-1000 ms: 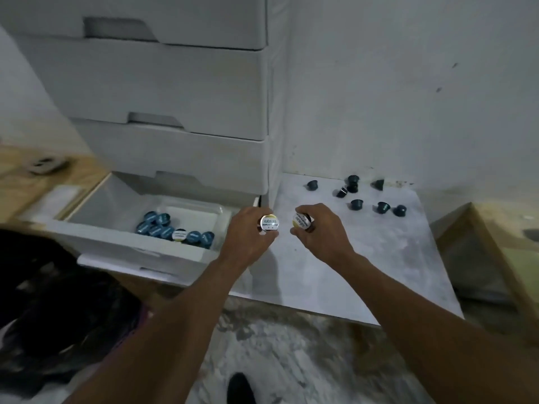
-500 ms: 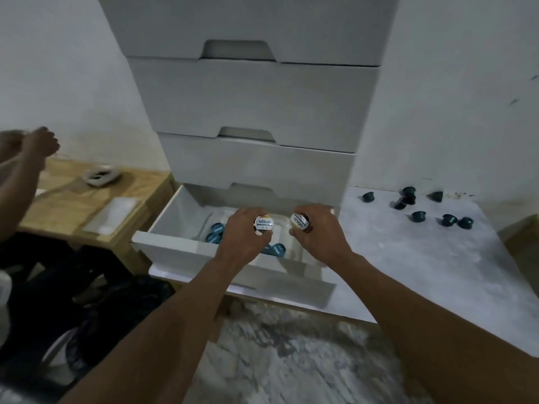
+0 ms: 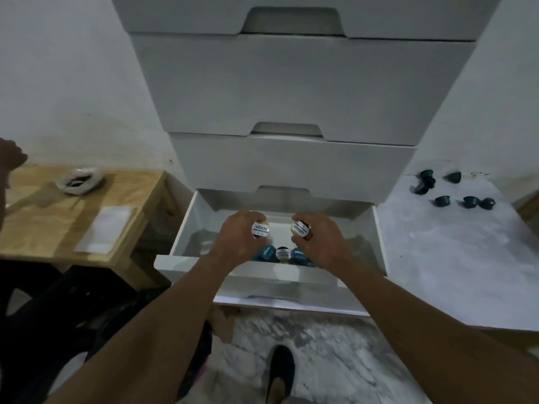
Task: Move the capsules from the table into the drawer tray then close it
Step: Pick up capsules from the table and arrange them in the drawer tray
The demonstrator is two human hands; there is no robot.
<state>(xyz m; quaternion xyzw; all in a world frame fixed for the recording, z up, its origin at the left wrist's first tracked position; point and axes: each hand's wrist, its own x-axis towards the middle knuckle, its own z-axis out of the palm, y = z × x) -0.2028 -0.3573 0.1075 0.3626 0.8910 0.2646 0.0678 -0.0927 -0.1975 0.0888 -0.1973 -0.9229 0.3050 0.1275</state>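
White marble surface (image 3: 455, 258) at right carries several loose dark capsules (image 3: 442, 201) near the wall, well apart from the open bottom drawer (image 3: 186, 228). Inside the drawer, front-centre, lies a cluster of blue capsules (image 3: 267, 253) w/ one white-lidded among them. Left grip (image 3: 236, 239) and right grip (image 3: 322, 239) hang over the drawer, each w/ fingers curled round one: left capsule (image 3: 260, 229), right capsule (image 3: 299, 228), lids facing cam.

Dim, flat indoor light; soft blur, wide-angle bending at edges.
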